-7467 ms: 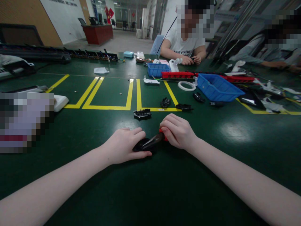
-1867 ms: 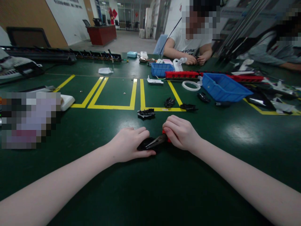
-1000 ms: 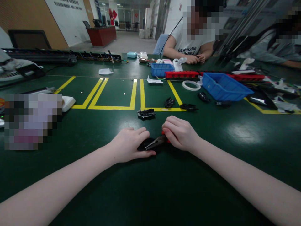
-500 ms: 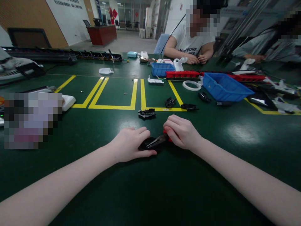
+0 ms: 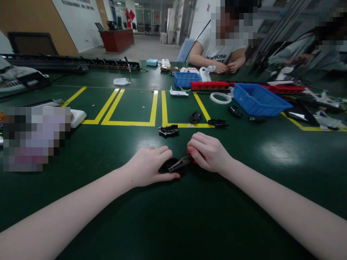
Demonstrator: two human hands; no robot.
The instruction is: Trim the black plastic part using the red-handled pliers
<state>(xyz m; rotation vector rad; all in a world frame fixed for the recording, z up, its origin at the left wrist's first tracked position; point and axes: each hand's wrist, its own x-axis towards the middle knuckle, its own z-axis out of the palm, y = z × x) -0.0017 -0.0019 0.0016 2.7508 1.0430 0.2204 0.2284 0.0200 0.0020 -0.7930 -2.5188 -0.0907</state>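
My left hand (image 5: 148, 166) lies over a small black plastic part (image 5: 166, 167) and pins it to the green table (image 5: 189, 216). My right hand (image 5: 209, 151) is closed around the red handle of a pair of pliers (image 5: 180, 163), whose dark jaws reach onto the black part. Just beyond my hands lies another black part (image 5: 168, 130) by the yellow floor-tape line.
Two more black parts (image 5: 195, 117) (image 5: 217, 123) lie farther out. Blue bins (image 5: 258, 99) (image 5: 186, 79), a red strip (image 5: 208, 85) and a white tape ring (image 5: 219, 98) stand at the back right. Two people sit across the table. A white object (image 5: 78, 117) rests at left.
Hardly anything differs: my hands stay on the black part and the pliers, with only small shifts of the right hand's fingers and of the camera.
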